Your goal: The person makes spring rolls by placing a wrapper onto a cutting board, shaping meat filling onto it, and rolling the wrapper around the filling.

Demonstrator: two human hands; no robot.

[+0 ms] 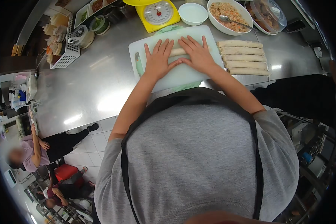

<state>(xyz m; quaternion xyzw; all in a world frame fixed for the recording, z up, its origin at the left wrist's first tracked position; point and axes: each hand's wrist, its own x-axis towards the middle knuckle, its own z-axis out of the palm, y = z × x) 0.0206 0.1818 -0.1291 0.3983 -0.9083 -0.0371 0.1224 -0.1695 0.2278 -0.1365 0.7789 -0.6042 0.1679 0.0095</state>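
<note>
Both of my hands lie flat, fingers spread, over a pale roll (177, 52) on the white cutting board (175, 76). My left hand (158, 59) covers the roll's left part, and my right hand (196, 54) covers its right part. The thumbs meet or nearly meet just below the roll. Only the roll's middle shows between the hands; its ends are hidden. Several similar pale rolls (243, 58) lie side by side to the right of the board. Green cloth or film (186, 87) shows under the board's edges.
Behind the board stand a yellow scale (158, 14), a pale bowl (193, 14), a bowl of filling (230, 16) with a spoon, and a lidded container (266, 15). A white basket of bottles (69, 43) stands at left. Other people (35, 149) are at the far left.
</note>
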